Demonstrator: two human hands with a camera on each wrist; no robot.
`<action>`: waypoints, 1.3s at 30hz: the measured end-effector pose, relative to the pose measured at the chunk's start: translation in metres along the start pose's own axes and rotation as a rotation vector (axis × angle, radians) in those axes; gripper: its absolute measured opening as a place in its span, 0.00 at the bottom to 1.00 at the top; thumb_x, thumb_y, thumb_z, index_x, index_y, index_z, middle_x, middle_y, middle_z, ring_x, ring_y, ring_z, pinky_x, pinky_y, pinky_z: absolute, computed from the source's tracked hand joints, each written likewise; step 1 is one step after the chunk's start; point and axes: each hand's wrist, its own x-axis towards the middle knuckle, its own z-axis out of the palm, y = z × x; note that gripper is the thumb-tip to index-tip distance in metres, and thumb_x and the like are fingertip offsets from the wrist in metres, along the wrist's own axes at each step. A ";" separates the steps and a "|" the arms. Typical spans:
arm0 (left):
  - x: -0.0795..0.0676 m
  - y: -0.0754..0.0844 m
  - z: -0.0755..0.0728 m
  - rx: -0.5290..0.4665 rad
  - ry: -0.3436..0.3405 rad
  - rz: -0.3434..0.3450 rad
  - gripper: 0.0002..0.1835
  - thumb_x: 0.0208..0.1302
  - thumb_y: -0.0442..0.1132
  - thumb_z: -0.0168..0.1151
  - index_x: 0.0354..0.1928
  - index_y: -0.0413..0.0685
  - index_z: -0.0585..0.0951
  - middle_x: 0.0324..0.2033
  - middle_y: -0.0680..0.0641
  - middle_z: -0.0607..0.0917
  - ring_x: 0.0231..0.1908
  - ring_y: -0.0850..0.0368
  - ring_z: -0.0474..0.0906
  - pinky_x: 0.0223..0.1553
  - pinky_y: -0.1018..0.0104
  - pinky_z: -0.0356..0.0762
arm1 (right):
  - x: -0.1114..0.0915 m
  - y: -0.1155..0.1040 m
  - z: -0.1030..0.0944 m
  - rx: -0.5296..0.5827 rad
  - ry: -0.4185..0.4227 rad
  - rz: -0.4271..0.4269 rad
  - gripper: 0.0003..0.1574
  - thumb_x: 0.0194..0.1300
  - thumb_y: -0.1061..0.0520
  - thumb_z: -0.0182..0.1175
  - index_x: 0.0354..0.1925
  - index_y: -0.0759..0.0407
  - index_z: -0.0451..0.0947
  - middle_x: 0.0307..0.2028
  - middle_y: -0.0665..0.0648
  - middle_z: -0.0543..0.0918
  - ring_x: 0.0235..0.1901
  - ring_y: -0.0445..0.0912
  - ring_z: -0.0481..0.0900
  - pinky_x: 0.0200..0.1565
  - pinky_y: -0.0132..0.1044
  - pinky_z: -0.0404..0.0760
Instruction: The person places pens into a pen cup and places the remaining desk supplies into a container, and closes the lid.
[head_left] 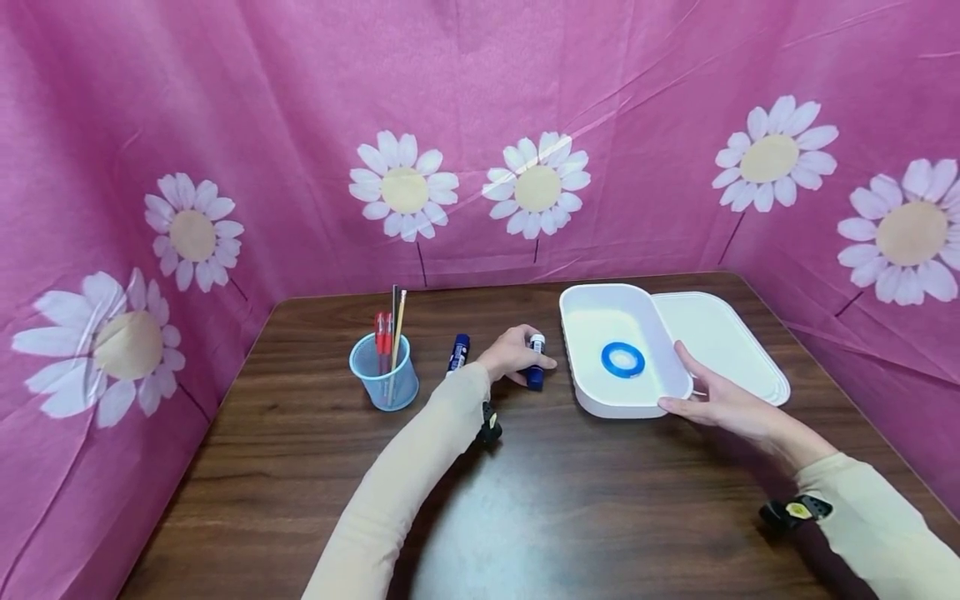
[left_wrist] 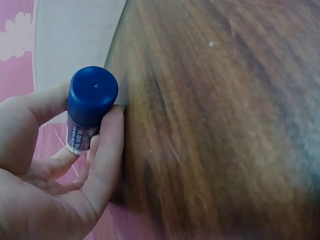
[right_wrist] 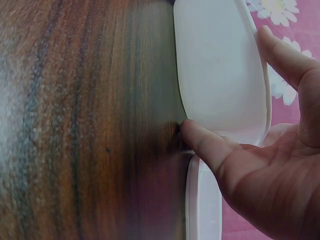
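My left hand (head_left: 513, 353) pinches a blue glue stick (head_left: 536, 377) with a white end, just left of the white plastic box. In the left wrist view, the glue stick's blue cap (left_wrist: 94, 92) faces the camera, with thumb and fingers on either side. The open box (head_left: 615, 408) has a blue roll of tape (head_left: 622, 360) lying inside. At its near right corner, my right hand (head_left: 723, 404) grips the wall, thumb by the rim and fingers low around the corner. A second blue glue stick (head_left: 459, 352) lies left of my left hand, partly hidden by the arm.
A light blue mesh pen cup (head_left: 384, 379) with red pens (head_left: 384, 333) and pencils stands on the left of the wooden table (head_left: 555, 508). The box's white lid (head_left: 720, 342) lies at the right, partly behind the box. A pink flowered curtain (head_left: 465, 100) hangs around the table.
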 end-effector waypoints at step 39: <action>0.000 0.066 -0.011 -0.334 -0.199 0.078 0.37 0.63 0.36 0.73 0.71 0.43 0.68 0.49 0.42 0.82 0.44 0.46 0.87 0.44 0.52 0.86 | 0.000 -0.003 -0.001 -0.015 0.002 0.004 0.65 0.71 0.54 0.65 0.80 0.54 0.25 0.78 0.68 0.29 0.73 0.70 0.38 0.50 0.13 0.62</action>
